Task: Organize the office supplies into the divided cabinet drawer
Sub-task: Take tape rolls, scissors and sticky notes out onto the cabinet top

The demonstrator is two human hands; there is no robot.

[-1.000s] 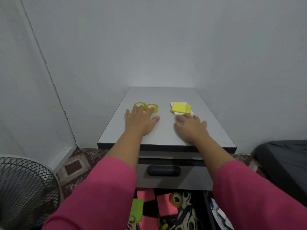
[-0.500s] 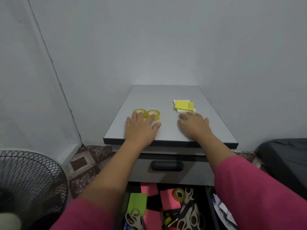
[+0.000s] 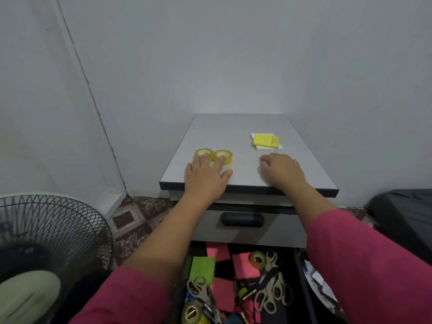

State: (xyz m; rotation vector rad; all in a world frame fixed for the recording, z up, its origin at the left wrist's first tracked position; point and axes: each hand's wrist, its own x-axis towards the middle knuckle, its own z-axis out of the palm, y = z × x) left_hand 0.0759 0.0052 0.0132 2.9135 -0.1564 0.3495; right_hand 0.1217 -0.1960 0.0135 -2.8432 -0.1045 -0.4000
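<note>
Yellow tape rolls sat side by side on the grey cabinet top, and the left hand lay flat with fingers spread, its fingertips touching both rolls. The right hand rested palm down near the front edge, fingers loosely bent and holding nothing, just short of the yellow sticky notes. Below, the open drawer held pink notes, scissors and more tape in a jumble.

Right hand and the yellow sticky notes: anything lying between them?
Nothing: in the head view only bare grey cabinet top separates the right hand from the yellow sticky notes.
</note>
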